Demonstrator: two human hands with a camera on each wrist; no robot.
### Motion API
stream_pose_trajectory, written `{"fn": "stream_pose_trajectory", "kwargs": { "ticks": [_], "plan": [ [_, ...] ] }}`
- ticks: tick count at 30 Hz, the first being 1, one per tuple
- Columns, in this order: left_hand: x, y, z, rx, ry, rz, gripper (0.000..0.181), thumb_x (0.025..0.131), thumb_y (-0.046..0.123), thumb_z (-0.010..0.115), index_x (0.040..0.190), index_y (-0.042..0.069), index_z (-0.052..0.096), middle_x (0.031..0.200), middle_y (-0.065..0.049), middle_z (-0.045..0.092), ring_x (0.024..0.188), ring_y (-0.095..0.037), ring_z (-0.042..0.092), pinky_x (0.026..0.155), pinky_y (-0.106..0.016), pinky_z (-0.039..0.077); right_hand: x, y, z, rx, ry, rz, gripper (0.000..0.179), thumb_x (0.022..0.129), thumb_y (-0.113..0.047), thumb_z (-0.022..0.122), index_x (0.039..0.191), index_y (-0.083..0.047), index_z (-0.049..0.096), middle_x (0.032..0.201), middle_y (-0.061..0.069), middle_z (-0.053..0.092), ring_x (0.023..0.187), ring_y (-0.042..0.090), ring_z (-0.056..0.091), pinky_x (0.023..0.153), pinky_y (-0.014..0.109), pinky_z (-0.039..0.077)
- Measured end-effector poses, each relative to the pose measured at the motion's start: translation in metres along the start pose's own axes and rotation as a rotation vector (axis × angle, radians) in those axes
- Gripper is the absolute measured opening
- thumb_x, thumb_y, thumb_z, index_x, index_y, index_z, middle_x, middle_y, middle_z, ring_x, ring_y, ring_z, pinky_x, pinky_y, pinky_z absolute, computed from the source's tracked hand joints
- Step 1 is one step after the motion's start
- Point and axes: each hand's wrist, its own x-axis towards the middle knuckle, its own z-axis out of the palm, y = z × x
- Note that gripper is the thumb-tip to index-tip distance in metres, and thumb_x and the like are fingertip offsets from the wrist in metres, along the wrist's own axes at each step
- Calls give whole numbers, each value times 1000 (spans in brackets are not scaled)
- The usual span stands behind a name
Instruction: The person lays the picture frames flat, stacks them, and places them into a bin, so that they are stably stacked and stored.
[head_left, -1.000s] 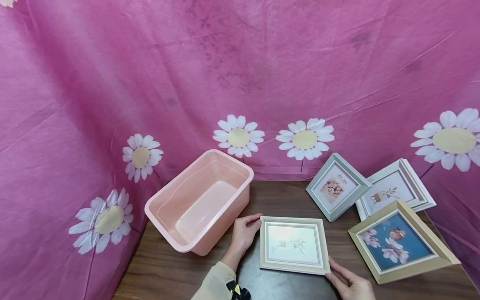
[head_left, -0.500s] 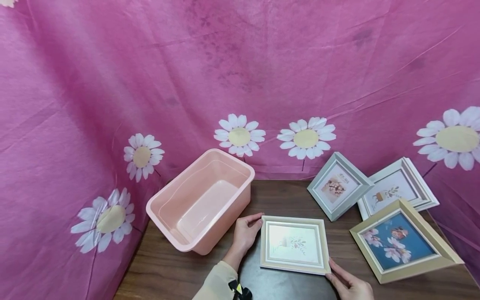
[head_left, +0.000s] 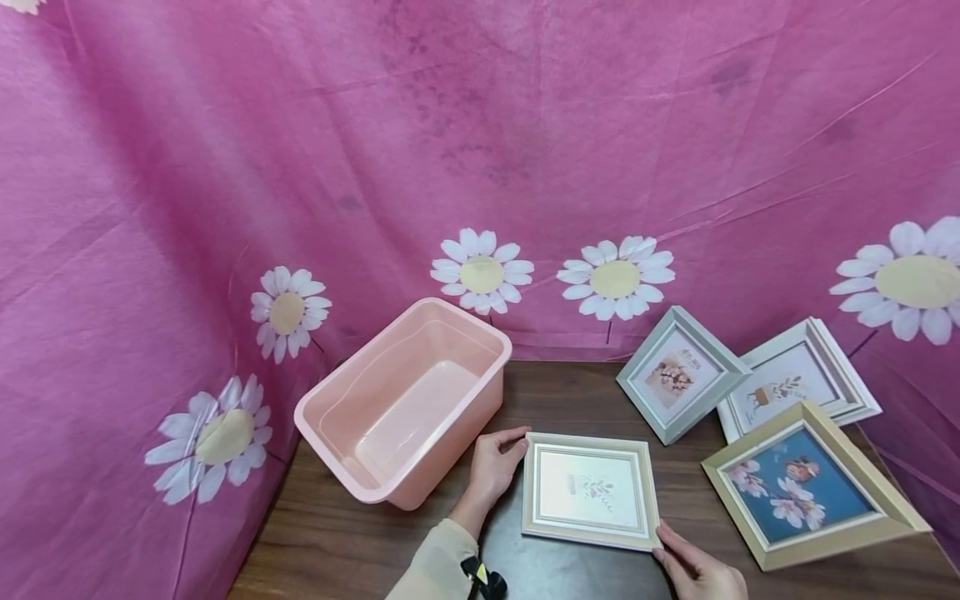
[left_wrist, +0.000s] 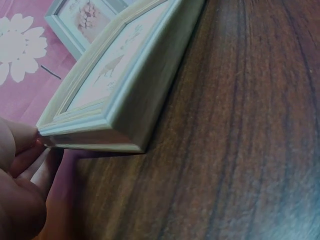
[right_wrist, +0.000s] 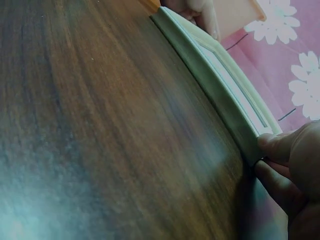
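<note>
While my right hand [head_left: 705,568] pinches the near right corner of the cream picture frame [head_left: 591,492], my left hand [head_left: 491,473] grips its far left corner by the fingertips. Frame lies face up at the dark wood table [head_left: 562,404], directly between the hands; long axis left to right, right end slightly nearer me. Whether its underside touches the wood throughout, I cannot tell.

Appearance: cream moulding, stepped pale inner border, thick sides; glare washes out part of the print, leaving a leafy sprig legible.

Beyond the left hand, leftward and farther out, stands the pink bin [head_left: 454,442]; left hand is the nearer to it. Right of the right hand, apart: gold frame [head_left: 798,492], then white frame [head_left: 791,379] and grey frame [head_left: 678,375]. Backmost: magenta cloth [head_left: 525,167], daisy-printed.
</note>
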Motion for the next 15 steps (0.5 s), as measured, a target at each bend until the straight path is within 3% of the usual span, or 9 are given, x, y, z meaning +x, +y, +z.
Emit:
{"fn": "stream_pose_trajectory", "kwargs": {
  "ticks": [3,7,15],
  "plan": [
    [0,-1,2,12,9,-15,22,97,2,75,118,-3,81,119,-17,81,115,-28,76,88,-14,54,-1,-1,0,-7,-1,22,42,61,6,96,101,-4,87,111,-2,76,101,-37,40,64,4,46],
    [1,-3,4,31,11,-18,22,97,3,74,118,-2,81,119,-16,81,115,-28,76,89,-15,54,-1,-4,-1,-20,-13,70,39,64,4,96,101,-5,87,103,14,81,98,-37,39,66,1,45],
    [2,-7,6,87,32,13,22,97,3,74,117,0,82,118,-14,82,120,-29,75,99,-22,56,2,-9,-4,-14,-53,149,32,69,-1,96,99,-6,88,102,15,82,90,-39,41,66,-1,43]
  ]
}}
